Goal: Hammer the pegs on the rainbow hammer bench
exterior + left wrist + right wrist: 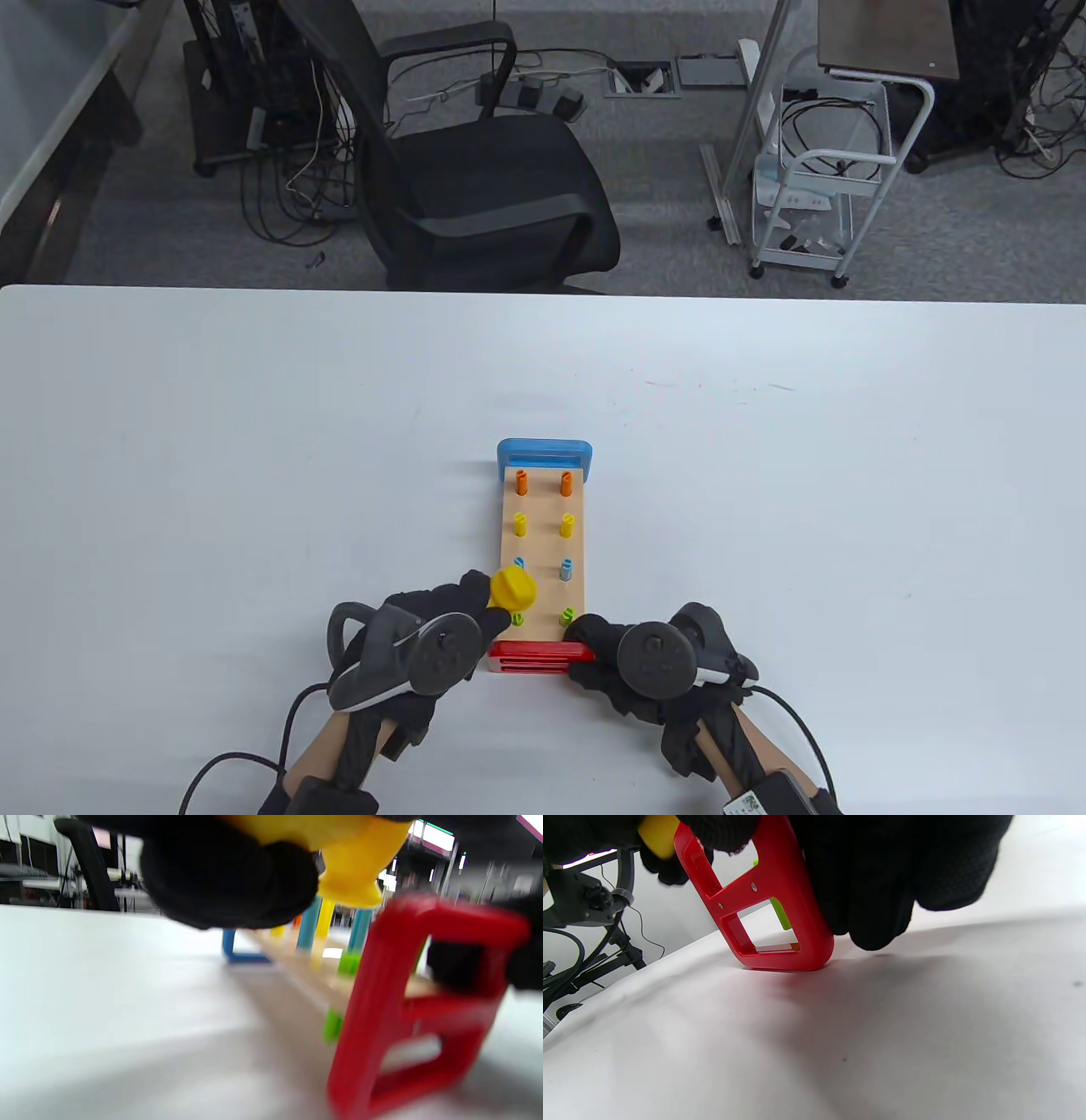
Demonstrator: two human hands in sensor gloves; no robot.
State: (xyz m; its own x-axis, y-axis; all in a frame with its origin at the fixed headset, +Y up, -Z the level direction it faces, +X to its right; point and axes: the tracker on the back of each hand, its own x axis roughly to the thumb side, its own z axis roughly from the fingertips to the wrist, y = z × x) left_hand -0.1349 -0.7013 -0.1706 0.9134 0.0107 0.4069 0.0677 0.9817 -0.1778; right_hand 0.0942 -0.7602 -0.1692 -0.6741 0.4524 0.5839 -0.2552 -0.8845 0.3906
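We see the hammer bench [543, 543] lying lengthwise on the worktop, a pale wooden board with a blue far end and red near end. Paired orange, yellow, blue and green pegs [543, 484] stand upright. The yellow hammer [513, 588] sits over the near-left pegs.

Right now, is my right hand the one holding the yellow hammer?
No, the left hand holds the yellow hammer, while the right hand grips the bench's red end.
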